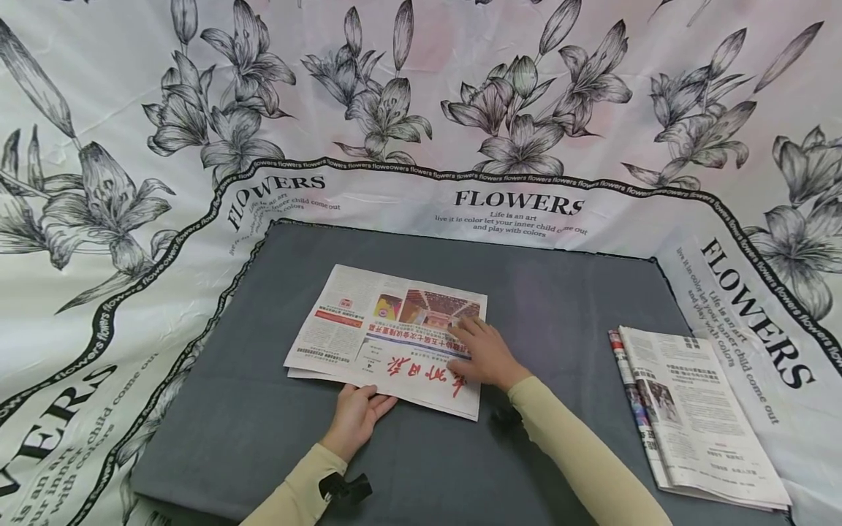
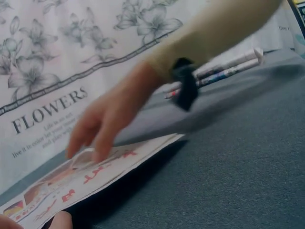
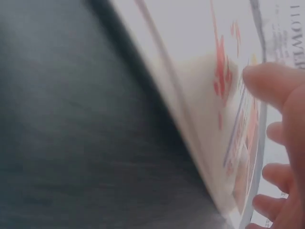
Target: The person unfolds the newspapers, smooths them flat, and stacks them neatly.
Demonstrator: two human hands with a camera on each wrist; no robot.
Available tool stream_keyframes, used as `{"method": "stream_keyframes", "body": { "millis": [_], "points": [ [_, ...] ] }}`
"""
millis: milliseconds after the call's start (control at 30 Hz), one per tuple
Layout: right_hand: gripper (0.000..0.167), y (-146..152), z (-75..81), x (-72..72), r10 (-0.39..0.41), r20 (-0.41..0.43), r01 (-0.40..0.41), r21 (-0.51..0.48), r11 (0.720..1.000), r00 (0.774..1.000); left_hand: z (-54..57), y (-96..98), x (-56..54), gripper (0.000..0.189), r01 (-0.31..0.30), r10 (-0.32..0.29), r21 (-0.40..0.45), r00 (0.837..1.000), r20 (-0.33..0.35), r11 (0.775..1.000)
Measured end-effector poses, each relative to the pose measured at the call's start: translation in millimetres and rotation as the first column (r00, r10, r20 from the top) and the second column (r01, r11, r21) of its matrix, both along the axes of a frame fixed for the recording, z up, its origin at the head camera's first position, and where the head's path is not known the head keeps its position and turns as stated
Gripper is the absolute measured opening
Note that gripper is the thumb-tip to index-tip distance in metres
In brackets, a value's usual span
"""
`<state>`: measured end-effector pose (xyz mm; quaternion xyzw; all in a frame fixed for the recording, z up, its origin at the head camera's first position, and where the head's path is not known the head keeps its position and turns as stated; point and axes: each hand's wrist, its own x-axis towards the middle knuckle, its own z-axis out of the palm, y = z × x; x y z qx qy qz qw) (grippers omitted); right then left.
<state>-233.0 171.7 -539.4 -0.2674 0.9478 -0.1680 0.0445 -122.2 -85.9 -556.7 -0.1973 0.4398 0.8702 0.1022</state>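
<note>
The left hand (image 1: 357, 419) pinches the near edge of a white, red-lettered folded newspaper (image 1: 384, 340) — the right hand (image 1: 488, 355), with fingers spread, is over it.

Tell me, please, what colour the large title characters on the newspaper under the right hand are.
Red; the title characters show best in the head view.

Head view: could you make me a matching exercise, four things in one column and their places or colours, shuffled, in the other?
Column one
1. Left hand
2. Right hand
3. Folded stack of newspapers
4. Tabletop

Column two
A. Dark grey
B. Over the right side of the newspaper
C. Right of both hands, apart from them
D. At that newspaper's near edge

Pairs: 1-D, 2-B, 3-C, 4-A
</note>
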Motion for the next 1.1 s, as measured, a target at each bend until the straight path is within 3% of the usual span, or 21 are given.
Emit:
{"method": "stream_keyframes", "body": {
  "millis": [267,367,500,633,767,967,1100],
  "points": [
    [0.074,-19.8,8.6,-44.8,0.045,-0.004,-0.044,0.105,0.994,0.999,-2.4,-3.8,5.3,0.056,0.030,-0.030,-0.018,0.999,-0.011,0.999],
    [0.077,-21.4,10.2,-52.1,0.043,0.048,-0.049,0.142,0.989,0.998,-2.1,-4.8,5.7,0.056,0.032,-0.032,-0.025,0.999,-0.008,0.999],
    [0.081,-18.2,10.0,-51.2,0.027,0.133,-0.052,0.189,0.981,0.991,-1.5,-8.0,4.0,0.055,0.036,-0.036,-0.045,0.999,-0.001,0.998],
    [0.081,-8.5,8.1,-41.5,0.025,0.137,-0.052,0.201,0.978,0.990,-0.1,-16.6,-5.1,0.055,0.036,-0.036,-0.100,0.999,0.002,0.994],
    [0.078,6.1,6.3,-22.6,0.037,0.077,-0.053,0.219,0.974,0.996,1.5,-31.4,-23.4,0.057,0.042,-0.040,-0.207,0.999,0.017,0.977],
    [0.070,21.4,2.2,12.9,0.052,-0.024,-0.045,0.231,0.972,0.998,3.8,-53.2,-62.9,0.060,0.082,-0.065,-0.374,0.996,0.059,0.924],
    [0.065,24.4,0.8,36.3,0.023,-0.076,-0.007,0.212,0.977,0.997,6.8,-58.2,-92.7,0.063,0.150,-0.132,-0.461,0.989,0.072,0.875]
  ]
}}
